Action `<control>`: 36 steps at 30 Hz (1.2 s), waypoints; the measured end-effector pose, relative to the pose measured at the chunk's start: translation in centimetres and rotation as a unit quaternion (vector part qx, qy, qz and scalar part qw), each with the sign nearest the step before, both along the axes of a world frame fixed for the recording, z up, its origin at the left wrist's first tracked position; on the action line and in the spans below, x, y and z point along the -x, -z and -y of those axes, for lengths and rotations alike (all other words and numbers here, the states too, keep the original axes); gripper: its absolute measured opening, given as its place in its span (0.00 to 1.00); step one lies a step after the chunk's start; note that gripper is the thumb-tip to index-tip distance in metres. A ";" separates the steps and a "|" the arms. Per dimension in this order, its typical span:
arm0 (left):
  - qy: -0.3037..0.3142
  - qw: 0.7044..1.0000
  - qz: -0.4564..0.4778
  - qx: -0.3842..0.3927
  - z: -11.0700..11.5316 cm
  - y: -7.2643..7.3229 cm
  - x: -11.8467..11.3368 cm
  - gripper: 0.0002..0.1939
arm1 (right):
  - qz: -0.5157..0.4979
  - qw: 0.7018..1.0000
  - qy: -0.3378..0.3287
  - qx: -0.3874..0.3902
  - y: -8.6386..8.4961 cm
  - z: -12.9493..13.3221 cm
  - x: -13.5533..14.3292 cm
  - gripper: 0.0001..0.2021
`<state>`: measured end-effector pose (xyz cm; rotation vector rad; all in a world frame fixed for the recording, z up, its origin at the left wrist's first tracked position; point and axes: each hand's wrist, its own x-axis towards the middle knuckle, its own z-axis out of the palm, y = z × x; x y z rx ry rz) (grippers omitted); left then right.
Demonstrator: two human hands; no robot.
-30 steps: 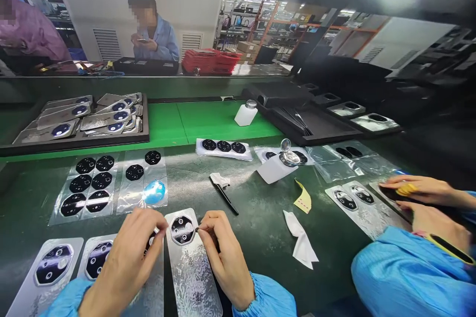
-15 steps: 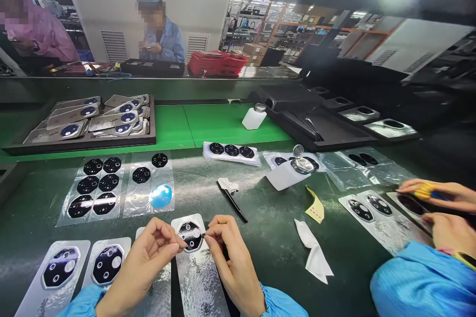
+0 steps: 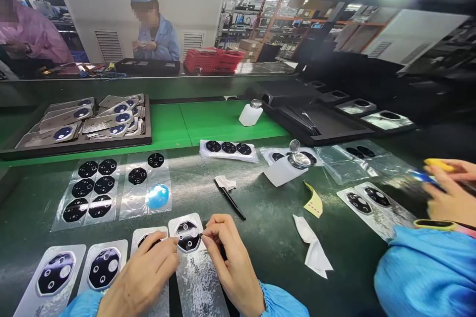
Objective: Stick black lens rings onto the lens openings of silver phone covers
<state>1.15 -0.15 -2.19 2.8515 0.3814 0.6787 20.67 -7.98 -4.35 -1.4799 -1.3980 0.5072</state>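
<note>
A silvery plate (image 3: 199, 277) with an octagonal black face (image 3: 188, 237) at its top lies between my hands. My right hand (image 3: 232, 262), thumb and finger pinched, grips a small dark piece (image 3: 201, 236) at the face's right edge. My left hand (image 3: 143, 272) is palm down at the face's left edge, fingers curled together; its thumb and anything under the fingertips are hidden. It partly covers another silvery plate (image 3: 148, 234). Two more such plates, a nearer one (image 3: 102, 263) and an outer one (image 3: 55, 273), lie to the left.
Film sheets with black discs (image 3: 88, 185) lie back left, before a tray of plates (image 3: 147, 136). A black pen-like tool (image 3: 232, 203), tilted white bottle (image 3: 286, 171), yellow strip (image 3: 314, 200) and white paper (image 3: 311, 247) lie rightward. A co-worker's hands (image 3: 451, 193) work far right.
My left hand has turned palm down over the plate beside it. My right hand keeps its pinch at the face's edge. The co-worker's hands have lifted from their plate.
</note>
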 end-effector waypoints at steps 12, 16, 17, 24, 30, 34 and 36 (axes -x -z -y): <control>0.008 0.996 -0.029 -0.082 0.2 -0.9 -1.3 0.20 | -0.010 1.000 -0.012 -0.002 0.0 0.2 -0.1 0.07; 0.006 0.994 -0.018 -0.108 0.1 -0.8 -1.6 0.19 | -0.012 1.000 -0.019 0.005 -0.1 0.1 -0.1 0.07; 0.004 0.993 -0.013 -0.115 0.1 -0.8 -1.6 0.19 | -0.012 1.000 -0.019 0.005 -0.2 0.1 -0.1 0.07; 0.000 0.988 -0.018 -0.153 0.3 -0.8 -1.7 0.21 | 0.014 1.000 -0.019 0.015 -0.9 -0.9 -0.3 0.07; 0.007 0.989 -0.023 -0.144 0.3 -0.4 -1.5 0.21 | 0.162 0.983 -0.082 0.015 -1.0 -3.0 -0.1 0.08; 0.003 0.989 -0.030 -0.147 0.4 -0.2 -1.4 0.20 | 0.242 0.967 -0.067 -0.036 -0.5 -3.5 0.4 0.08; 0.006 0.989 -0.032 -0.147 0.4 -0.2 -1.3 0.20 | 0.254 0.964 -0.059 -0.040 -0.3 -3.4 0.5 0.08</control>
